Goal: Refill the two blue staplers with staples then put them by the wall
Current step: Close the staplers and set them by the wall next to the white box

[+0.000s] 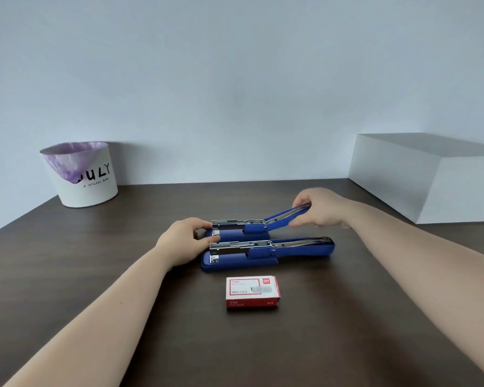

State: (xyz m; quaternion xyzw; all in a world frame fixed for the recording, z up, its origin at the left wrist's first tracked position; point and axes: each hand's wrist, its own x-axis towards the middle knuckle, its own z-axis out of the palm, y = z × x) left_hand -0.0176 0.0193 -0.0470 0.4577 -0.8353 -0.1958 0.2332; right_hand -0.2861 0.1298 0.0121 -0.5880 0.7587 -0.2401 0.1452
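Two blue staplers lie side by side on the dark wooden table [95,275], both swung open with their metal staple channels showing. My left hand [183,241] holds the front end of the far stapler [252,229]. The raised tip of that stapler's top arm is pinched in my right hand [322,208], and the arm is tilted up. The near stapler [263,254] lies flat, its arm folded out to the right, touched by neither hand. A red and white staple box [252,291] sits shut just in front of it.
A white bin [81,174] with a purple liner stands at the back left by the wall [235,93]. A large white box [425,174] fills the back right corner.
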